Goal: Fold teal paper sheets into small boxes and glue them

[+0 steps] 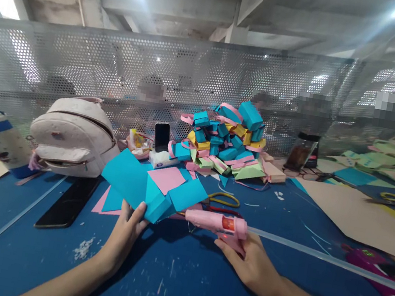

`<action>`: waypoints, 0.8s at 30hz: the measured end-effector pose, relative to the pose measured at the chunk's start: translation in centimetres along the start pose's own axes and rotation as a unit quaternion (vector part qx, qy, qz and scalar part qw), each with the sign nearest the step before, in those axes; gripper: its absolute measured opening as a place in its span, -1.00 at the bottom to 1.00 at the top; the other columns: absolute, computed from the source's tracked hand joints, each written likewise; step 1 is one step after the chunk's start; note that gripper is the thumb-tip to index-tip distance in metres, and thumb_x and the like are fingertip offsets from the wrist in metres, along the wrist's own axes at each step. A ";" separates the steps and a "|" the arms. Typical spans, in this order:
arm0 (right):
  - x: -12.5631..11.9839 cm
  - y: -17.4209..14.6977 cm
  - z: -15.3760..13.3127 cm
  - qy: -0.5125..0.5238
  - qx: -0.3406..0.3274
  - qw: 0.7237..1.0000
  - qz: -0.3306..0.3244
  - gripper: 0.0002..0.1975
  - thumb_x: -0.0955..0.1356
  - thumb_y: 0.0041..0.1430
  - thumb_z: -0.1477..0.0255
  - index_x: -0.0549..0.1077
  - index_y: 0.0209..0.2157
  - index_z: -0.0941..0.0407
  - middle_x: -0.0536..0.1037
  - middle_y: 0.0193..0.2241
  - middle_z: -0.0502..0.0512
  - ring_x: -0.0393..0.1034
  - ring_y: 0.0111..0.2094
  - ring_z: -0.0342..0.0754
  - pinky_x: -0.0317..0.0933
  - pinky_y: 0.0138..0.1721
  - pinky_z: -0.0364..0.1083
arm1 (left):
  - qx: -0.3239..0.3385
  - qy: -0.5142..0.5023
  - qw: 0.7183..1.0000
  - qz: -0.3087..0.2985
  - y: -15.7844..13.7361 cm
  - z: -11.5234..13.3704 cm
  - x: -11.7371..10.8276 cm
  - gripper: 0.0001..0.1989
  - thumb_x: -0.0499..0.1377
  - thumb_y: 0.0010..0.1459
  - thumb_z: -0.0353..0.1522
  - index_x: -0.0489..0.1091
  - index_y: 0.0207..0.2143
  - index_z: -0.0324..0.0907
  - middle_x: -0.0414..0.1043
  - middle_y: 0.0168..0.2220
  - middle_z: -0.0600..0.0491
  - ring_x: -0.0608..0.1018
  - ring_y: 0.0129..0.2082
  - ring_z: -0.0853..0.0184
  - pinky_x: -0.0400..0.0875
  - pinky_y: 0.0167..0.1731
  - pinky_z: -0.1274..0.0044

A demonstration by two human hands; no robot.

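Left hand (131,223) pinches folded blue paper (126,176) between thumb and fingers, over the blue table (167,284). Right hand (257,264) grips the handle of a pink glue gun (204,219), long glue stick (297,249) out the back; nozzle at the paper's right side, can't tell if touching. Scissors (224,204) just behind the gun. Pile of paper boxes (217,139) farther back, near the mesh screen (120,64). Backpack (74,135) and black phone (69,202) on the left.

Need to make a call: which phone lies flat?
The phone in front of the backpack; the other phone, beyond the held blue paper, is propped upright.
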State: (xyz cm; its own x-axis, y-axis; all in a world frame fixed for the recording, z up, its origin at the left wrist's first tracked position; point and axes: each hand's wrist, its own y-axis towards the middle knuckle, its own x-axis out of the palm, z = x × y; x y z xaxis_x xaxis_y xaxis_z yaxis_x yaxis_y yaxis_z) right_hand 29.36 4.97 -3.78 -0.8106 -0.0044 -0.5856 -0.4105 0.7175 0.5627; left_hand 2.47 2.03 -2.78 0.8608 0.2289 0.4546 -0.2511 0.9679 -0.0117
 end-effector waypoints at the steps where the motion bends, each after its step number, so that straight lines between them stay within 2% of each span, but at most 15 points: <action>1: 0.0 0.0 0.0 0.002 0.000 1.000 0.000 -0.75 0.30 0.25 0.33 0.53 -0.17 0.15 0.66 -0.33 0.17 0.58 -0.31 0.07 0.47 -0.24 -0.08 | 0.001 0.000 1.000 0.001 0.0 0.0 0.0 -0.35 0.32 0.07 -0.27 0.12 0.17 0.04 0.37 0.15 -0.05 0.50 0.09 0.20 0.42 0.11 0.37; 5: 0.1 -0.1 0.1 0.001 -0.001 1.000 0.001 -0.76 0.30 0.25 0.34 0.53 -0.17 0.15 0.66 -0.33 0.17 0.59 -0.32 0.08 0.47 -0.24 -0.07 | 0.002 -0.007 1.000 -0.005 -0.1 0.0 0.0 -0.35 0.31 0.09 -0.26 0.11 0.19 0.08 0.37 0.16 -0.04 0.49 0.11 0.20 0.41 0.12 0.36; 11: 0.2 -0.4 0.6 -0.011 0.004 1.000 0.000 -0.76 0.31 0.24 0.34 0.52 -0.16 0.15 0.66 -0.31 0.18 0.59 -0.31 0.08 0.48 -0.23 -0.06 | -0.014 -0.007 1.000 0.009 0.5 -0.6 -0.6 -0.34 0.30 0.11 -0.19 0.09 0.20 0.01 0.36 0.16 -0.10 0.52 0.08 0.21 0.40 0.12 0.39; 17: 0.1 -0.4 0.5 -0.015 -0.011 1.000 0.001 -0.78 0.30 0.25 0.35 0.53 -0.20 0.16 0.66 -0.34 0.18 0.59 -0.34 0.07 0.48 -0.27 -0.07 | -0.007 -0.004 1.000 0.000 0.2 -0.2 -0.3 -0.37 0.32 0.08 -0.27 0.13 0.16 0.01 0.40 0.12 -0.07 0.52 0.08 0.20 0.42 0.11 0.37; 24: -0.1 -0.1 0.2 -0.010 -0.016 1.000 -0.006 -0.74 0.30 0.25 0.35 0.54 -0.13 0.14 0.66 -0.27 0.19 0.59 -0.29 0.07 0.47 -0.21 -0.07 | -0.010 -0.007 1.000 0.011 0.3 -0.3 -0.4 -0.41 0.32 0.08 -0.24 0.18 0.12 0.00 0.41 0.10 -0.07 0.53 0.06 0.19 0.46 0.07 0.38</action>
State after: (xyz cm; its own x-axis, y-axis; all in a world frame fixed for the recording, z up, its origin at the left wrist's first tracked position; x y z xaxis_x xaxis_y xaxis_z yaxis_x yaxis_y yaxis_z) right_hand 29.55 5.07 -3.93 -0.7973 0.0015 -0.6036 -0.4335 0.6946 0.5742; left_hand 2.21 2.25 -3.27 0.8489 0.2487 0.4664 -0.2605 0.9646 -0.0402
